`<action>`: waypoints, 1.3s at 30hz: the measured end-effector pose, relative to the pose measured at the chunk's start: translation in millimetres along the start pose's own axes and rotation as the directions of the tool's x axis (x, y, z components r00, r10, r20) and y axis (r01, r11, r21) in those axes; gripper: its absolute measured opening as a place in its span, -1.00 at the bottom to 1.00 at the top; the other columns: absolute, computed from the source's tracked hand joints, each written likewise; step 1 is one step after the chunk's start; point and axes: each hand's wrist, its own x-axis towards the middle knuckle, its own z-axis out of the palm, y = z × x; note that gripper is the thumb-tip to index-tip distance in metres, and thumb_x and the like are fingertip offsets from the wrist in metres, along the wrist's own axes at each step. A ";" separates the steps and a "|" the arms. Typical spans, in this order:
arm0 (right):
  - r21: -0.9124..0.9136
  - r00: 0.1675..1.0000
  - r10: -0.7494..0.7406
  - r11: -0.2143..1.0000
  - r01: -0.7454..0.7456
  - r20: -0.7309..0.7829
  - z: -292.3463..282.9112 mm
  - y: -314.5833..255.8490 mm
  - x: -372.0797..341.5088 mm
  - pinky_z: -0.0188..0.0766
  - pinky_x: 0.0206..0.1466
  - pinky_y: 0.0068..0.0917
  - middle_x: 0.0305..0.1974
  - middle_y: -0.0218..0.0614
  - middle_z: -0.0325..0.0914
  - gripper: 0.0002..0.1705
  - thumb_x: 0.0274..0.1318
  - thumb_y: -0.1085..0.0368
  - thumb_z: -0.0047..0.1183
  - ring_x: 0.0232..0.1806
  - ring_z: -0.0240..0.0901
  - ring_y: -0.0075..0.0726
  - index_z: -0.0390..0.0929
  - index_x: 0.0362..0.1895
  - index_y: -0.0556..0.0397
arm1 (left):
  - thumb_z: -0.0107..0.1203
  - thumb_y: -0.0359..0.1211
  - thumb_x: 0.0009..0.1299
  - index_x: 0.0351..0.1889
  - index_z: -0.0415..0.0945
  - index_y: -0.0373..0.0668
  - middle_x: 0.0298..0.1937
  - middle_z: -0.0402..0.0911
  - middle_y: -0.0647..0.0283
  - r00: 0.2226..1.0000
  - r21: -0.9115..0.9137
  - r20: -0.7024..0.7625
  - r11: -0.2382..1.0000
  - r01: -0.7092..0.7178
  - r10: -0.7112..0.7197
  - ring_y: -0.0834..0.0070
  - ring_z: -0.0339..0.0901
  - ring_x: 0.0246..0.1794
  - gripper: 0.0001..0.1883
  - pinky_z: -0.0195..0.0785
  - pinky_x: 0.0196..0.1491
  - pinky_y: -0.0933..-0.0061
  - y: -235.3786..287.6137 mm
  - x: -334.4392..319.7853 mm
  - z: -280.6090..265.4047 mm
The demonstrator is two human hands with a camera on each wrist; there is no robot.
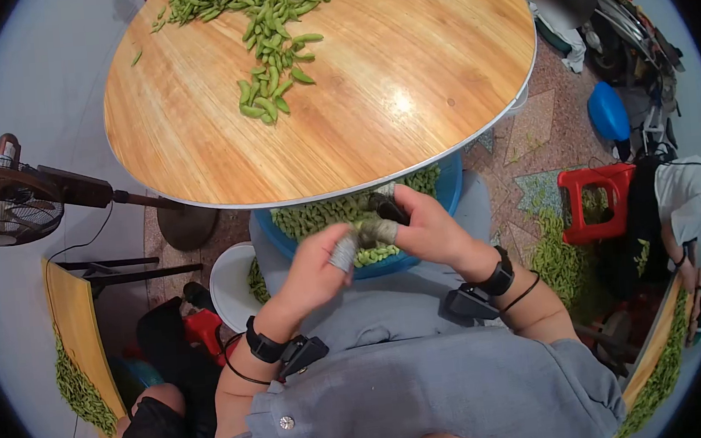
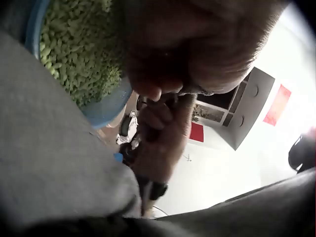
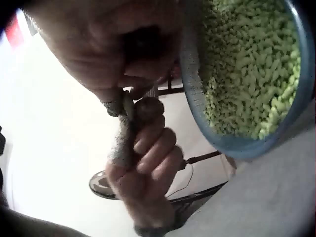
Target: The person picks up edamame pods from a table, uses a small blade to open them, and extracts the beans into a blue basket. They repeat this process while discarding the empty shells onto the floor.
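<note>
Both hands meet over a blue basin (image 1: 457,190) held between the knees, full of shelled green soybeans (image 1: 305,218). The left hand (image 1: 315,269) has a grey wrapping around its thumb, and its other fingers curl in. Opposite it, the right hand (image 1: 438,230) also wears wrappings on thumb and finger. In the right wrist view, a small green soybean pod (image 3: 129,104) shows between the touching fingertips, pinched by both hands and mostly hidden by them. The left wrist view shows the shelled beans (image 2: 81,54) beside the hands, whose fingertips sit close together in shadow.
A round wooden table (image 1: 377,134) edges over the basin, with a heap of soybean pods (image 1: 268,3) on it. A white bucket (image 1: 228,290) stands at left, near a fan (image 1: 11,196). On the right are a red stool (image 1: 573,222) and pods on the floor (image 1: 556,264). Other people sit on both sides.
</note>
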 end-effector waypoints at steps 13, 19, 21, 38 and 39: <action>-0.723 0.974 0.005 0.670 0.166 0.228 3.2 -25.2 4.9 0.42 -0.29 -0.16 -0.39 0.04 0.51 -0.69 -0.20 0.29 0.21 -0.32 0.47 0.17 0.41 -0.37 0.18 | -0.13 -0.54 0.26 -0.30 0.34 -0.30 -0.50 0.42 0.14 0.980 0.308 0.084 0.940 0.147 -0.181 0.40 0.47 -0.47 -0.92 0.34 -0.38 0.37 -17.8 -0.5 -12.2; -0.849 0.964 -0.172 0.460 0.261 0.203 6.4 -16.6 4.6 0.41 -0.25 -0.09 -0.28 0.04 0.49 -0.76 -0.12 0.31 0.17 -0.28 0.45 0.18 0.42 -0.35 0.11 | -0.03 -0.46 0.29 -0.30 0.36 -0.31 -0.45 0.43 -0.07 0.942 0.672 -0.043 0.708 -0.219 0.332 0.04 0.46 -0.44 -0.90 0.33 -0.36 0.23 -29.7 -6.4 -31.5; -0.813 0.964 -0.126 0.518 0.266 0.235 11.3 -46.1 14.4 0.40 -0.26 -0.08 -0.34 0.05 0.48 -0.76 -0.10 0.30 0.16 -0.30 0.45 0.18 0.42 -0.35 0.12 | -0.02 -0.49 0.24 -0.31 0.37 -0.32 -0.42 0.46 -0.07 0.926 0.636 -0.246 0.769 -0.068 0.286 -0.04 0.45 -0.40 -0.89 0.32 -0.36 0.22 -27.9 -19.2 -44.9; -0.883 0.877 -0.472 0.444 0.154 -0.085 11.8 -65.5 158.5 0.41 -0.30 -0.13 -0.44 0.07 0.52 -0.79 -0.02 0.28 0.12 -0.37 0.46 0.19 0.43 -0.37 0.15 | 0.07 -0.49 0.19 -0.14 0.48 -0.34 -0.23 0.55 -0.09 0.868 0.793 -0.370 0.600 0.111 0.329 -0.03 0.50 -0.16 -0.74 0.38 -0.13 0.19 -2.3 -66.8 -80.0; -0.885 0.880 -0.468 0.440 0.150 -0.083 13.7 -67.1 145.2 0.41 -0.30 -0.13 -0.44 0.07 0.52 -0.79 -0.02 0.28 0.12 -0.37 0.46 0.19 0.43 -0.37 0.15 | 0.07 -0.48 0.23 -0.11 0.49 -0.33 -0.27 0.56 -0.07 0.886 0.711 -0.282 0.700 -0.065 0.368 -0.02 0.52 -0.20 -0.74 0.40 -0.17 0.23 6.0 -55.1 -72.3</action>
